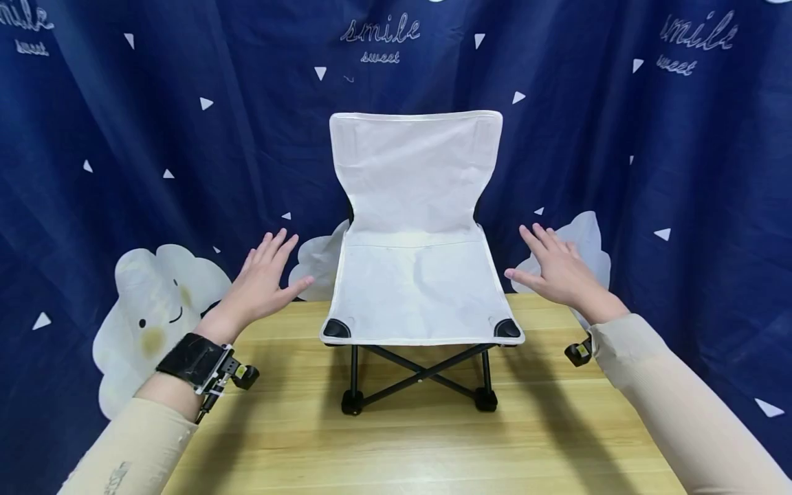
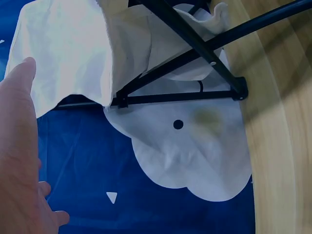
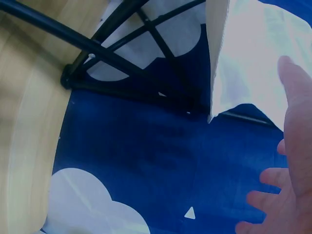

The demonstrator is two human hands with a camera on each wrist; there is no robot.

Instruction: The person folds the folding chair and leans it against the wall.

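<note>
The head camera faces the white fabric folding chair point(image 1: 414, 289) from above its front. The black wrist cameras point(image 1: 246, 377), nearer, seemingly look from opposite sides, sharing its crossed black metal legs point(image 2: 205, 50).

The chair point(image 1: 416, 275) is white with black corners point(image 1: 337, 328) and a black frame point(image 1: 420, 375). The navy curtain point(image 1: 266, 144) carries white triangles point(image 1: 206, 104), lettering point(image 1: 381, 31) and clouds point(image 1: 133, 285), one with yellowish cheeks point(image 1: 152, 340). The desk point(image 1: 402, 454) shows yellow-brown wood grain; the sleeves point(image 1: 680, 399) are beige.

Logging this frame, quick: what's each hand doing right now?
Left hand: open, holding nothing, beside the chair.
Right hand: open, holding nothing, on the chair's other side.
</note>
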